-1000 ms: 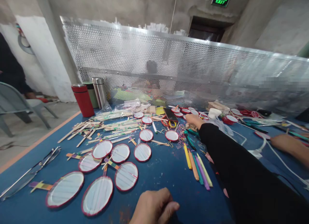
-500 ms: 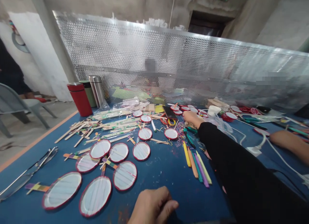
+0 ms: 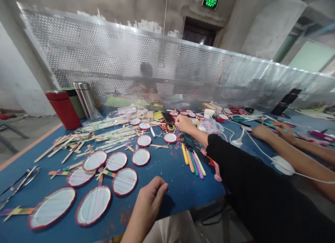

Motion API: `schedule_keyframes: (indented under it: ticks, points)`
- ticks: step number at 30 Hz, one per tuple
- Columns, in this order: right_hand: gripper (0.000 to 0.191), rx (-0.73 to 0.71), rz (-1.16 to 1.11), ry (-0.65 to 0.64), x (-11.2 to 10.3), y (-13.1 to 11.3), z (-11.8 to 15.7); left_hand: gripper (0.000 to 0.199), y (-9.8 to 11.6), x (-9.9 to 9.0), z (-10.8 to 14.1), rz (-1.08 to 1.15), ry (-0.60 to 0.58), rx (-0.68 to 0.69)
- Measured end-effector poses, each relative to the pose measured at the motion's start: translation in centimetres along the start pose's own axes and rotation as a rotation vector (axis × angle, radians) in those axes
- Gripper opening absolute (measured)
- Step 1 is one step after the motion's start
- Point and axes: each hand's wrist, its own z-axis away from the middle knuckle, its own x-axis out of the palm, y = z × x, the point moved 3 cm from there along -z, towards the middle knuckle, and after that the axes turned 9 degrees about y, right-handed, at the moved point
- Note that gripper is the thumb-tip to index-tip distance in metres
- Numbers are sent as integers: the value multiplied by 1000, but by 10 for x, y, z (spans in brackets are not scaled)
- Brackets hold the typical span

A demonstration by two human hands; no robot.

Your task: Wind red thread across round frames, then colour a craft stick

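My left hand [image 3: 152,193] is curled with the thumb against the fingers, above the table's front edge; nothing shows in it. To its left lie several round white discs with red rims [image 3: 125,181], some with coloured craft-stick handles [image 3: 106,172]. My right hand [image 3: 184,124], in a black sleeve, reaches far across the table with its fingers closed. What is between its fingertips is too small to make out. Close to it are a dark phone [image 3: 168,118], yellow-handled scissors [image 3: 170,127] and small red-rimmed discs [image 3: 170,138]. Several coloured pens [image 3: 195,162] lie below my right forearm.
Loose craft sticks [image 3: 75,141] lie at the left, before a red flask [image 3: 63,109] and a steel flask [image 3: 84,99]. Glasses [image 3: 22,182] rest at the left edge. A perforated metal screen [image 3: 117,61] stands behind. White cables [image 3: 246,138] and a co-worker's hands [image 3: 264,133] are at the right.
The view has swung to the right. My right hand has drawn from the small discs toward the phone and scissors. My left hand stays curled near the front edge.
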Motion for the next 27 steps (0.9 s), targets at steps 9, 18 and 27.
schedule_keyframes:
  ticks: [9,18,27]
  points:
    - [10,-320,-249,51,-42,-81,145,38,-3,-5,-2,461,327,-107]
    - [10,-357,-317,320,-11,-85,230,36,-5,-8,-6,67,255,182]
    - [11,-276,-606,338,-15,-78,236,42,-14,-3,-8,197,230,86]
